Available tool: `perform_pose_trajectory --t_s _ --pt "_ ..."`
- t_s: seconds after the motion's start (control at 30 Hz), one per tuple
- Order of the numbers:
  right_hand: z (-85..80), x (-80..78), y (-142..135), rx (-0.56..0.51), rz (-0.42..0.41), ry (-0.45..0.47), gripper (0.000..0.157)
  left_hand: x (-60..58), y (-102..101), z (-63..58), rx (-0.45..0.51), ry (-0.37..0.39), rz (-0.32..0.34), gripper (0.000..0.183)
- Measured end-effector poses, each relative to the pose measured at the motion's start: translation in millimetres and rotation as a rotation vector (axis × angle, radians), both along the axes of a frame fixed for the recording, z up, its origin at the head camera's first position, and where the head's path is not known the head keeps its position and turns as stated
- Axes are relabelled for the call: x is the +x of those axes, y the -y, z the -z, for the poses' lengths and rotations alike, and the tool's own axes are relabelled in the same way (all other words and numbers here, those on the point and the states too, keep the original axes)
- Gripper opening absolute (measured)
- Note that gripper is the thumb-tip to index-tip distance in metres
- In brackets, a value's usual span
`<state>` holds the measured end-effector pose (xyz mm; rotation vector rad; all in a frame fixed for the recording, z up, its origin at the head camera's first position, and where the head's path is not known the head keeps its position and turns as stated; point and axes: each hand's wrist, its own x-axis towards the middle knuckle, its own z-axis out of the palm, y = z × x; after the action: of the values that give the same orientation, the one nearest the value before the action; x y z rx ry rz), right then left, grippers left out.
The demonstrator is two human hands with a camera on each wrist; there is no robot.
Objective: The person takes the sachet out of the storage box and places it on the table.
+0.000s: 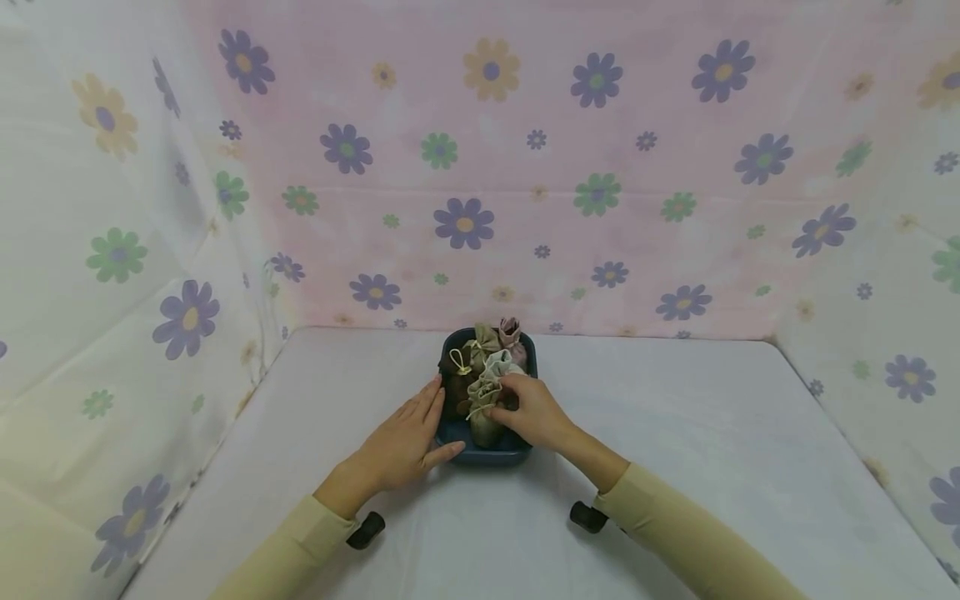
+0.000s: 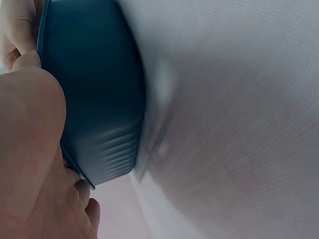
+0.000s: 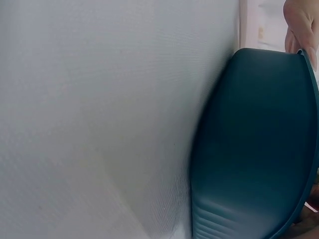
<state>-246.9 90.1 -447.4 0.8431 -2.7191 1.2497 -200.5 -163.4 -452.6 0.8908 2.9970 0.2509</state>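
Altogether one tub [image 1: 487, 457], five visible pouches [image 1: 498, 364], right hand [image 1: 536, 412], fingers pinching front pouch [image 1: 486, 428], left hand [image 1: 401, 442], fingers straight

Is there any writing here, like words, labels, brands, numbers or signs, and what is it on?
None that can be read.
The blue bin shows plain and ribbed walls.
The small pouches show no readable lettering.
The backdrop carries printed flowers only.
Any marks on the black pieces near the wrists are too small to read.
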Motion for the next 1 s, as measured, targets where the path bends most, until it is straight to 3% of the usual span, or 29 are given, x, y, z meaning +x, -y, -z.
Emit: perform_pose_trajectory --t_s 0.37,0.63,0.83,1.0 --pt "-6.2 3.9 -2 -0.056 -0.013 0.023 0.006 0.7 -1 0.2 0.022 -0.001 0.006 0.098" --pt "-32.9 10.4 -11 -0.11 -0.038 0.064 0.009 1.0 -1 1.9 0.055 -0.016 0.012 0.097" --pt "-53.3 13.9 -23 -0.1 -0.017 0.065 0.03 0.4 0 1.2 0.036 -0.009 0.01 0.098" --pt "-64.8 11.9 -34 -0.088 0.003 0.019 0.018 -0.2 1 3.5 0.054 -0.018 0.017 0.097"
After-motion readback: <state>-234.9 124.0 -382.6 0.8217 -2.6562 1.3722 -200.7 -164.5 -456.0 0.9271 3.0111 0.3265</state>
